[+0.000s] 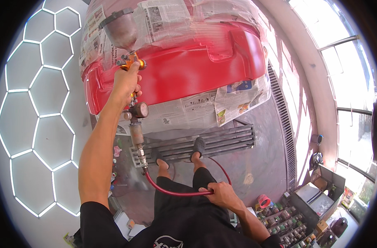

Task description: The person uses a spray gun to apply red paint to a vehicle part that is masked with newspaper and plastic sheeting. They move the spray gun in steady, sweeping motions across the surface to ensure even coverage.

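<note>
A gravity-feed spray gun (132,62) hung before the left portion of a glossy red car bumper (188,66), its nozzle (143,64) facing the bumper's right end. Its long axis ran from the tilted grey cup (121,32), beyond the bumper's upper edge in this view, back past the lower edge toward the worker (196,223). Whether paint was flowing could not be told, nor could the gap between nozzle and bumper. The work appeared to be at the coating step, and the next move seemed to call for a level, even pass along the bumper, with the air hose (176,193) kept off its surface. The worker's left hand (128,82) was wrapped around the gun's grip, above a round pressure gauge (143,109) and a cylindrical inline filter (136,134). Well below the bumper, the right hand (223,195) gripped the dark-red hose. Masking newspaper (176,111) bordered the bumper above and below; a slatted metal step (238,138) lay beneath it, a floor grating (281,124) to its right, glowing hexagonal light strips (52,67) to its left.
</note>
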Action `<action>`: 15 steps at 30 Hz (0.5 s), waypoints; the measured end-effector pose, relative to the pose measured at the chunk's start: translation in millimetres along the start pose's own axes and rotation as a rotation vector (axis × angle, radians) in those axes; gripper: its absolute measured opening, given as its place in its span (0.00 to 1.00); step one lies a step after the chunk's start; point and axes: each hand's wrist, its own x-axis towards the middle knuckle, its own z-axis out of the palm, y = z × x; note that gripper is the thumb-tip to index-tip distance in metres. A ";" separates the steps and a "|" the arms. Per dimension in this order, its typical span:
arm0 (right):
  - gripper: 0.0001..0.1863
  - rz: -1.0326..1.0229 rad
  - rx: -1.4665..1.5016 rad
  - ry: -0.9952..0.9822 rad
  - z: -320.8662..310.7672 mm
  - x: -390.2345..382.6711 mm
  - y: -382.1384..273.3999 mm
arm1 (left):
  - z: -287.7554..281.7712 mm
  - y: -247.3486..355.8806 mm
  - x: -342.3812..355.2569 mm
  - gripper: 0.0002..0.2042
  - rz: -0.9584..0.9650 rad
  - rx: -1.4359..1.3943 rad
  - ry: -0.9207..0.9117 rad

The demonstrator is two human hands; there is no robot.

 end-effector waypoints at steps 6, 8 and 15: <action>0.30 0.118 0.037 0.001 -6.9 -15.8 16.8 | 60.1 14.9 -7.1 0.16 0.022 -0.006 -0.132; 0.30 0.135 0.052 0.018 -7.8 -21.4 23.2 | 80.0 20.8 -9.9 0.15 0.032 -0.003 -0.166; 0.31 0.226 0.088 0.028 -13.8 -36.1 35.4 | 138.2 39.7 -24.3 0.16 0.049 0.026 -0.288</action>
